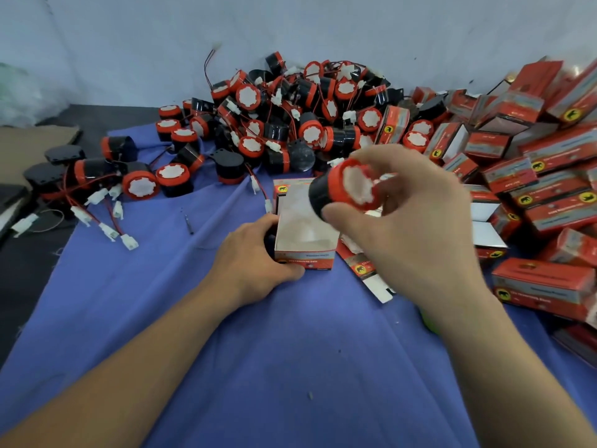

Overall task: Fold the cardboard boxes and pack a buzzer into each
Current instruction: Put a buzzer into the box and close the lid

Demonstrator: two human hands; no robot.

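An open red cardboard box [303,234] stands on the blue cloth at the middle, its white inside showing and its far flap up. My left hand [255,263] grips the box by its left side and near corner. My right hand [410,221] holds a black buzzer with a red rim and white face [345,189] just above the box's right edge, fingers curled round it. A flat unfolded box [368,273] lies under my right hand, partly hidden.
A heap of black-and-red buzzers [290,118] with red wires and white plugs fills the back. More buzzers [97,176] lie at the left. Many red boxes [533,163] pile up on the right. The blue cloth [258,367] covers the table.
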